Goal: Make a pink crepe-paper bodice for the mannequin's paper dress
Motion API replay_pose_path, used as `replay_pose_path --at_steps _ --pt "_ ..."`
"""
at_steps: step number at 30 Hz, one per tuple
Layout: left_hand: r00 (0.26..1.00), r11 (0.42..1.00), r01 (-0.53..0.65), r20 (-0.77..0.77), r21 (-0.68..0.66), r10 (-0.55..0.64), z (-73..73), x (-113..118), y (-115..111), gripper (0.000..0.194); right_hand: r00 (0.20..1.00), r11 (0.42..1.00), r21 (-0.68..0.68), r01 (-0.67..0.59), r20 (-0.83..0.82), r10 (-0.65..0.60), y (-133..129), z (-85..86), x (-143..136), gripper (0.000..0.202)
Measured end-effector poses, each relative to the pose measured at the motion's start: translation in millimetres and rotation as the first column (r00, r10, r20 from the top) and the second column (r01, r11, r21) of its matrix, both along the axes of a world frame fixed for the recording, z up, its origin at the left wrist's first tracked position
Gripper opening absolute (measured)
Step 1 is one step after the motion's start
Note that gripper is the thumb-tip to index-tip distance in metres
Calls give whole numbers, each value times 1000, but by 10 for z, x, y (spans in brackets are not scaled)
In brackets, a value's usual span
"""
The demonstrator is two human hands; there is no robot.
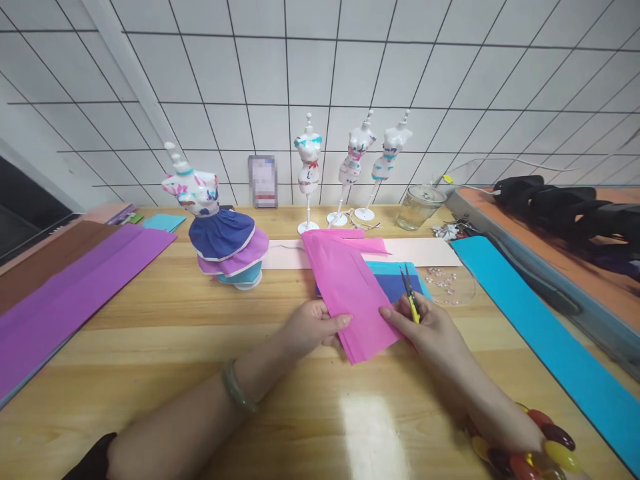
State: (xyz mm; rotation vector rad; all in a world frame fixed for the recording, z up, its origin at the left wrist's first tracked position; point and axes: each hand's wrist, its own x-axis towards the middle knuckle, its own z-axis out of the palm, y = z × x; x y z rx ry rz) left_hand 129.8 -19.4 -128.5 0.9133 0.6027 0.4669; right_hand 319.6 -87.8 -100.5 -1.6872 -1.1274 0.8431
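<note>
My left hand (320, 325) pinches the left edge of a folded pink sheet (350, 293), thumb on top. My right hand (425, 323) grips the sheet's right edge with its thumb and also holds yellow-handled scissors (411, 297), whose blades point away from me. The pink sheet is held up off the table, its far end near the doll stands; whether it is paper or cloth I cannot tell. Beyond it lie narrower pink strips (373, 245). Partly hidden behind the sheet are blue pieces (393, 283), light on top of dark.
A small mannequin in a tiered skirt (220, 233) stands left. Several bare mannequins (309, 163) and a glass of liquid (419, 208) stand along the wall, near a leaning phone (263, 181). Purple sheets (90, 287) lie left, a turquoise strip (540, 333) right, beads (443, 280) nearby.
</note>
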Motion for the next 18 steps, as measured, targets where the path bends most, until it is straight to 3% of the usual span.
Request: replay_pose_path --at_steps 5,9,12,15,18 --pt "959 961 -274 72 17 273 57 0 71 39 992 998 -56 -23 -121 16 -32 11 -4 39" --pt "887 892 -453 104 2 450 65 -36 155 36 983 987 -60 -148 -119 140 -95 7 -65 37" --pt "858 862 -507 110 14 502 43 -58 193 36 953 944 -134 -303 -30 302 -139 32 -116 41" --pt "865 869 -495 108 19 490 33 -59 194 39 910 897 -171 -408 -2 414 -167 60 -172 41" --pt "886 888 -459 90 25 455 43 -33 142 39 955 945 -143 -294 5 298 -179 58 -222 37"
